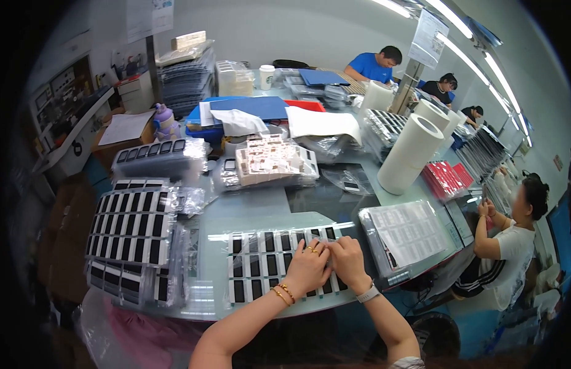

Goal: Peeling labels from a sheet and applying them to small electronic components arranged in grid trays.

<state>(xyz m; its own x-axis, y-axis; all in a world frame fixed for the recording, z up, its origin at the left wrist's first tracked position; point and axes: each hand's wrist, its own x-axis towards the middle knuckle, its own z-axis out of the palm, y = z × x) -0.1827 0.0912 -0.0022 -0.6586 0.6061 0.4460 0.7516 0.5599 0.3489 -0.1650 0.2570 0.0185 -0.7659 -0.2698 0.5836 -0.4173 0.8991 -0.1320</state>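
Observation:
A clear plastic tray (272,265) lies flat before me, holding rows of black rectangular pieces with pale strips between them. Over its right half my left hand (307,265) is bent, fingers curled in and their tips close to my right hand (348,261). The right fingers are drawn together in a pinch at the tray's far right part. What either hand pinches is too small or covered to make out. A few tray pockets are hidden beneath both hands.
Stacked filled trays (130,230) stand at the left. Bagged small white pieces (276,161) lie beyond my tray. A sheet-topped tray stack (408,234) sits at the right, near a tall white roll (411,154). A seated person (503,246) works at the far right.

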